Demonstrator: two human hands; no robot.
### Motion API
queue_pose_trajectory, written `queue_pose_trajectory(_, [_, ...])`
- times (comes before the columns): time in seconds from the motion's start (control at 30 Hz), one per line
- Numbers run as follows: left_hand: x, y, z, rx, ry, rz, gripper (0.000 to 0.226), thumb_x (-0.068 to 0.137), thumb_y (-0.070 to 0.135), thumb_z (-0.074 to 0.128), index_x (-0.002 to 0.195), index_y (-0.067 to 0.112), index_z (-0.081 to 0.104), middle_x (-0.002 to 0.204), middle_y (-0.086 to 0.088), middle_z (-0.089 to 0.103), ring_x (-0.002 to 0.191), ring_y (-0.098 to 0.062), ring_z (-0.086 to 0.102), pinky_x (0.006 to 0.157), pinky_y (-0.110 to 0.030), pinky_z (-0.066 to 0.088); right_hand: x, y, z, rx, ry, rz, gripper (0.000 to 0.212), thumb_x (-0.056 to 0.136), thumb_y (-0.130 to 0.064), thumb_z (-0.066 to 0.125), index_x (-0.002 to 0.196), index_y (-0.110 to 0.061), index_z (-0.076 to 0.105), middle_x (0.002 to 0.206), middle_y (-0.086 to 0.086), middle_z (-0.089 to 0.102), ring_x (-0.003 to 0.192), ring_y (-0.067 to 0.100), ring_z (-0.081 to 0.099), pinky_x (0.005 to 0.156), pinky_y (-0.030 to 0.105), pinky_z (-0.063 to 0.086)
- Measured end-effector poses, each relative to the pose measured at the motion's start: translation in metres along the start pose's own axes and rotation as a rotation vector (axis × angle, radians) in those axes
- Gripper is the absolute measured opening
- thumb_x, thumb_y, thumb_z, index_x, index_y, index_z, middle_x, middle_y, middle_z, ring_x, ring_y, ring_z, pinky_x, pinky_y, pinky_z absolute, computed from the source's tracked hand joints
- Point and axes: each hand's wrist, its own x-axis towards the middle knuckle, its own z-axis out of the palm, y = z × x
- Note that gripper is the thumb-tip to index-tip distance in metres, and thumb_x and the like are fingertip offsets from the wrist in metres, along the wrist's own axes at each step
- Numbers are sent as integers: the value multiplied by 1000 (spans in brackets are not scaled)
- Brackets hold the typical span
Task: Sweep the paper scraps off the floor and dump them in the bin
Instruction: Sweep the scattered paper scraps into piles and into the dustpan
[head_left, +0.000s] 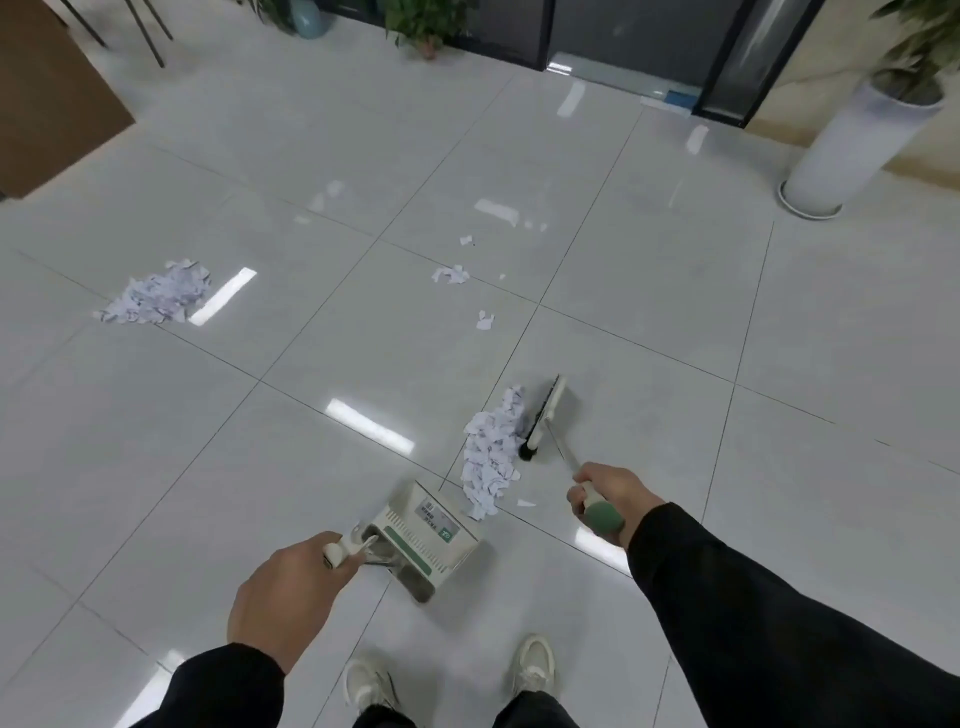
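Right hand (613, 493) fingers curled round broom (545, 415) handle, scrap pile (491, 452) against bristles, left hand (291, 592) gripping dustpan (426, 535) handle

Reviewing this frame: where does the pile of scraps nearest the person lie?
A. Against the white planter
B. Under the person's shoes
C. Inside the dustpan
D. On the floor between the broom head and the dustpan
D: the near scrap pile lies on the tiled floor, with the broom head against its right side and the dustpan just below it, its mouth toward the pile.
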Motion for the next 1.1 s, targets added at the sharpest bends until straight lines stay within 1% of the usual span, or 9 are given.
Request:
queue_pose_trajectory(0.2, [85, -25, -29, -43, -29, 52, 26, 96, 54, 61, 79, 35, 61, 65, 7, 63, 63, -12, 59, 54, -27, 43, -32, 49, 33, -54, 106, 2, 7, 91, 3, 52, 98, 2, 52, 65, 13, 49, 40, 19, 42, 38, 20, 41])
queue_pose_trajectory(0.37, [149, -52, -54, -7, -68, 191, 28, 98, 53, 57, 81, 33, 61, 68, 8, 64, 66, -13, 61, 61, -31, 52, -77, 114, 62, -28, 215, 29, 5, 95, 2, 50, 97, 2, 55, 66, 14, 51, 40, 18, 44, 37, 22, 42])
queue_pose_trajectory(0.5, [192, -91, -93, 70, -131, 286, 20, 100, 51, 54, 97, 36, 66, 78, 11, 65, 72, -12, 61, 58, -28, 43, -91, 168, 123, 42, 303, 58, 6, 97, 4, 47, 94, 2, 51, 67, 14, 47, 41, 20, 42, 35, 23, 41])
queue_pose_trajectory(0.6, [214, -110, -112, 102, -152, 324, 22, 99, 54, 53, 103, 37, 67, 81, 11, 65, 73, -11, 61, 58, -27, 42, -85, 185, 161, 171, 313, 102, 7, 96, 4, 46, 95, 0, 51, 80, 15, 45, 49, 21, 45, 36, 23, 45])
queue_pose_trajectory(0.67, [222, -115, -120, 100, -160, 338, 21, 99, 54, 54, 103, 38, 66, 80, 11, 65, 73, -12, 61, 58, -27, 42, -79, 188, 180, 243, 294, 134, 8, 96, 5, 47, 94, -2, 52, 82, 14, 46, 54, 21, 45, 36, 21, 47])
queue_pose_trajectory(0.73, [237, -129, -130, 86, -164, 338, 18, 99, 53, 55, 102, 38, 66, 80, 12, 65, 73, -12, 61, 59, -28, 43, -68, 192, 214, 274, 264, 156, 8, 95, 4, 49, 96, -4, 52, 82, 15, 47, 50, 20, 48, 38, 21, 49])
queue_pose_trajectory(0.87, [248, -147, -137, 68, -158, 322, 20, 99, 54, 56, 95, 36, 65, 75, 12, 64, 70, -10, 59, 57, -28, 43, -48, 183, 262, 276, 226, 138, 15, 95, 1, 51, 109, -4, 53, 101, 17, 48, 41, 19, 53, 38, 21, 49])
queue_pose_trajectory(0.93, [259, -161, -142, 76, -157, 324, 22, 99, 55, 56, 93, 35, 64, 74, 11, 63, 68, -11, 58, 56, -28, 43, -39, 174, 284, 276, 197, 124, 15, 95, 1, 51, 109, -4, 53, 95, 16, 48, 39, 18, 52, 38, 21, 48])
queue_pose_trajectory(1.1, [280, -174, -145, 135, -137, 341, 24, 100, 55, 54, 103, 34, 65, 75, 12, 62, 68, -9, 58, 53, -26, 39, -35, 144, 279, 333, 166, 63, 11, 96, -4, 50, 105, -7, 46, 73, 11, 46, 40, 15, 46, 36, 21, 45])
